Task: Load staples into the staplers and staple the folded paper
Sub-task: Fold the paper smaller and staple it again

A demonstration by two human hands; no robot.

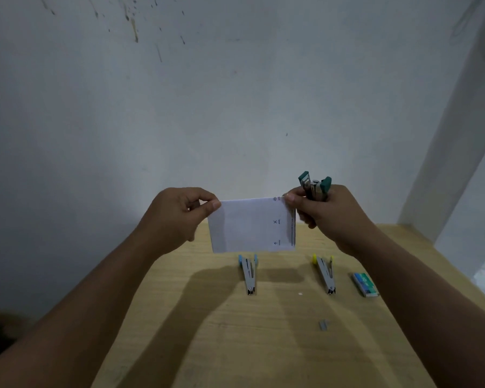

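You hold the folded paper [252, 225] up in the air above the far part of the wooden table [196, 331], your left hand [177, 217] pinching its upper left corner and your right hand [328, 211] pinching the upper right corner while also gripping the green stapler [315, 189], which stands with its jaws upward. This looks like the stapling step: next you would need to free the stapler's mouth and slide it over a paper edge. On the table below lie the blue stapler [248, 273] and, to its right, the yellow stapler [325, 273], both lying opened out, then the staple box [365, 284] and a loose staple strip [322, 324] nearer you. The table's right edge runs close to the box; there's open room on the near left
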